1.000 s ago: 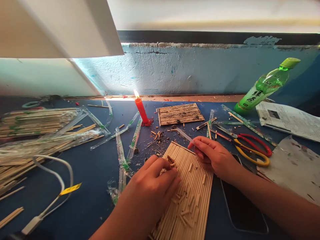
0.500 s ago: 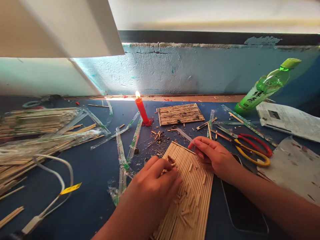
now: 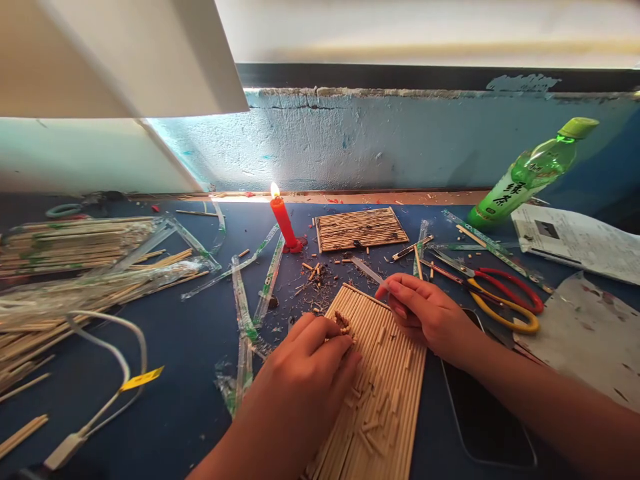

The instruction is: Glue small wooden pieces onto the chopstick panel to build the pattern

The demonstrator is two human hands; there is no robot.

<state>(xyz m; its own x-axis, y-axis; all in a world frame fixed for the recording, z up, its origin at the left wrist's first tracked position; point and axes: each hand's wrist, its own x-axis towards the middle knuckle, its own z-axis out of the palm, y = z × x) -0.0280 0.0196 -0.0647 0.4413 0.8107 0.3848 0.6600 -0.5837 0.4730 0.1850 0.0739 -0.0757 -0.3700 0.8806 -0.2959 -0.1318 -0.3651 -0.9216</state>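
A panel of thin wooden sticks (image 3: pixel 400 393) lies on the blue table, with short cut stick pieces scattered over it. My left hand (image 3: pixel 310 373) is closed above its left side, around a small cluster of short stick pieces with browned ends (image 3: pixel 342 323), mostly hidden by the fingers. My right hand (image 3: pixel 425 310) is at the panel's upper right edge, thumb and fingers pinched on a thin translucent glue stick (image 3: pixel 369 271) that points up and left. Beyond the hands a red candle (image 3: pixel 284 223) burns upright in a spot of melted wax.
A smaller scorched stick panel (image 3: pixel 361 229) lies by the wall. At right are red-and-yellow-handled scissors (image 3: pixel 505 303), a phone (image 3: pixel 487 407), a green tea bottle (image 3: pixel 535 173) and papers (image 3: pixel 585 243). Bundled sticks (image 3: pixel 80 243) and a white cable (image 3: pixel 143 347) occupy the left.
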